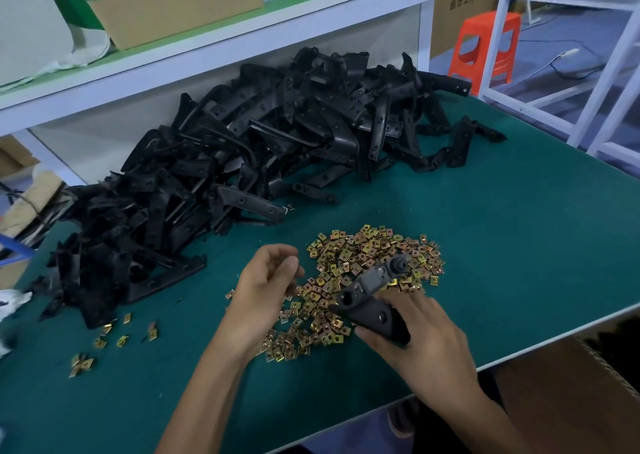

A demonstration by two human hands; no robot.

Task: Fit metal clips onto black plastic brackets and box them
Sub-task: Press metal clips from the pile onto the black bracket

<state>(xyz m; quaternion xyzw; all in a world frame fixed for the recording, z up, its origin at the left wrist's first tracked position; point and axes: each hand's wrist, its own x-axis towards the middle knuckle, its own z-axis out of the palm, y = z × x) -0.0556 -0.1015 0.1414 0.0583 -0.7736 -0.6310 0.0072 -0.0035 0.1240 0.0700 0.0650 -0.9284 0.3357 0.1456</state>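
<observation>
Clearly the job is only just getting going: a big heap of black brackets (259, 148) is lying behind and to the left of the clip pile (363, 256), and none of them is showing a clip, as far as I can tell. The right hand (415, 336) is gripping one black bracket (372, 297) by its wider end, holding it over the near-right edge of the clip pile with its holed arm tilting up and away. No clip is showing on it, though its far side is hidden. The left hand (266, 287) is hovering over the near-left edge of the clip pile with its fingers curling toward the thumb; whether it is pinching a clip is too small to tell. A few stray clips (104, 339) are lying well to the left of the clip pile on the green surface (502, 245). Fitting and boxing are, I judge, nearly all ahead.

An open carton (571, 401) is standing below the surface, to the near right of the clip pile. Something dark is sitting inside its far corner, too shadowed to call finished brackets. A shelf carton (166, 3) is resting far behind the clip pile, its contents out of sight.
</observation>
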